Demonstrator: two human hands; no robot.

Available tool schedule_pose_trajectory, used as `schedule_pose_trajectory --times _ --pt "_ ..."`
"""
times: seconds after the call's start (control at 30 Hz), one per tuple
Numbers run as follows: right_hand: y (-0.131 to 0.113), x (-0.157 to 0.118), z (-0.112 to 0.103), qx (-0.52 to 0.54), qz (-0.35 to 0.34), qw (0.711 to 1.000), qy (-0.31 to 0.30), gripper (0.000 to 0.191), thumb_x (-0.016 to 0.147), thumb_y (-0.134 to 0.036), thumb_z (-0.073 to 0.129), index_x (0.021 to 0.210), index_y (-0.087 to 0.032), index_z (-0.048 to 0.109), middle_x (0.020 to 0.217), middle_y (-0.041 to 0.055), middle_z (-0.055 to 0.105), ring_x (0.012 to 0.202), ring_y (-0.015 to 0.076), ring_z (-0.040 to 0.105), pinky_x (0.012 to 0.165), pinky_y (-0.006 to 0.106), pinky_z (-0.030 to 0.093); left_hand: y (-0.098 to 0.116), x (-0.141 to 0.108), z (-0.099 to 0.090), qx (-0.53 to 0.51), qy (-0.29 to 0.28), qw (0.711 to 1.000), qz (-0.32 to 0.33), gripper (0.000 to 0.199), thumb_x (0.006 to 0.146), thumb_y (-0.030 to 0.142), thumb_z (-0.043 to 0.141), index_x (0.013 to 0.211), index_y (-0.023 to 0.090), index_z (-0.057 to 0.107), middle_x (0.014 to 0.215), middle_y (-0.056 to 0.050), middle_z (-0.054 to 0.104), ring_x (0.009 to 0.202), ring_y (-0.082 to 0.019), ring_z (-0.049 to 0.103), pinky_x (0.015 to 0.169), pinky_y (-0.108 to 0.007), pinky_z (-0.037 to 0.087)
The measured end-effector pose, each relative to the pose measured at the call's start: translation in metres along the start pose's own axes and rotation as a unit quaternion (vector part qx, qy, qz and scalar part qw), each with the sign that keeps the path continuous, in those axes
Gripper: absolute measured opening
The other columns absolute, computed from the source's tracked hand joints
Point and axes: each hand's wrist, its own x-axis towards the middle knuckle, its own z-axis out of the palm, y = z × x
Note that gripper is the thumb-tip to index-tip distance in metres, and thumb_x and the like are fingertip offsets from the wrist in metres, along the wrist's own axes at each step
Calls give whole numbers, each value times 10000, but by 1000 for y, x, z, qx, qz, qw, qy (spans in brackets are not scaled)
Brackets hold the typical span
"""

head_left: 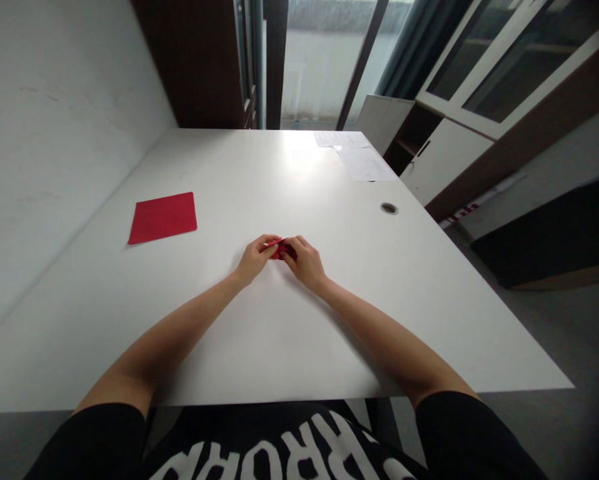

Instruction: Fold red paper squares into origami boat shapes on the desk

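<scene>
Near the middle of the white table, a small folded piece of red paper point(278, 251) is pinched between both hands. My left hand point(254, 258) is closed on its left side, thumb and fingers together. On its right side my right hand point(304, 260) is closed too, with the fingers curled over the top. Much of the folded paper is hidden behind the fingers, so its full shape does not show. To the left, apart from both hands, lies a flat red sheet of paper point(164, 219).
The white table point(239, 347) meets a wall point(69, 120) on the left. White printed sheets point(362, 160) lie at its far right corner. A round cable hole point(389, 209) is set near the right edge. Cabinets point(449, 157) stand beyond on the right.
</scene>
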Motion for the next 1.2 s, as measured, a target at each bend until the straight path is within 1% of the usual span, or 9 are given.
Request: schedule_pose_trajectory --times 0.1,0.2,0.37,0.53,0.73,0.8,0.9,1.03,1.2 --pt "2 1 0 4 -11 1000 -3 220 930 -203 598 1128 -268 670 1030 60 640 864 206 622 786 327 503 -2 1 -4 80 22 996 35 231 885 316 658 1071 198 726 996 -54 741 822 -167 705 813 -359 602" --pt "5 2 -1 24 -8 1000 6 279 940 -155 533 1147 -274 678 1063 64 645 902 206 633 813 333 517 -3 1 -7 113 36 992 36 244 880 290 625 1080 216 742 1031 -53 752 876 -185 716 799 -353 608" --pt "8 3 -2 52 9 998 28 298 926 -119 500 1092 -267 697 1052 55 649 900 202 638 822 346 532 -2 4 -8 49 65 997 -11 260 826 244 609 1040 196 748 1072 -64 753 963 -206 712 836 -380 613" --pt "7 2 -2 60 4 997 48 239 941 -157 522 1069 -259 696 1062 63 629 890 195 628 780 340 538 1 5 -8 -21 74 995 -63 272 801 241 617 1029 174 748 1046 -78 759 935 -200 716 864 -403 597" --pt "6 3 -3 81 -15 994 74 176 959 -211 534 1078 -245 659 1066 66 624 872 183 622 723 322 560 5 4 -7 -64 88 990 -86 317 765 263 667 1043 143 758 1017 -96 763 917 -203 711 872 -388 576" --pt "8 3 -5 90 -28 993 66 182 970 -253 550 1133 -250 629 1099 70 628 911 186 634 743 323 575 6 5 -8 -66 92 990 -88 326 761 261 662 1049 141 755 986 -95 764 911 -205 711 861 -381 574" --pt "14 3 -10 71 -79 994 6 224 974 -327 591 1188 -260 603 1155 74 647 887 176 655 773 326 582 6 5 -10 -79 104 987 -98 303 767 275 646 1010 126 747 914 -92 759 846 -196 705 811 -363 576" --pt "23 3 -14 16 -130 990 -57 233 974 -403 615 1150 -251 623 1175 81 683 819 164 672 767 322 578 6 7 -13 -97 130 980 -113 239 757 289 638 900 114 716 833 -80 736 757 -180 677 720 -334 568" --pt "24 4 -12 94 -67 993 -27 190 990 -403 584 1021 -232 660 994 62 721 774 166 699 699 308 589 5 10 -16 -117 117 977 -132 197 749 280 629 865 125 670 797 -68 725 696 -170 669 708 -340 572"
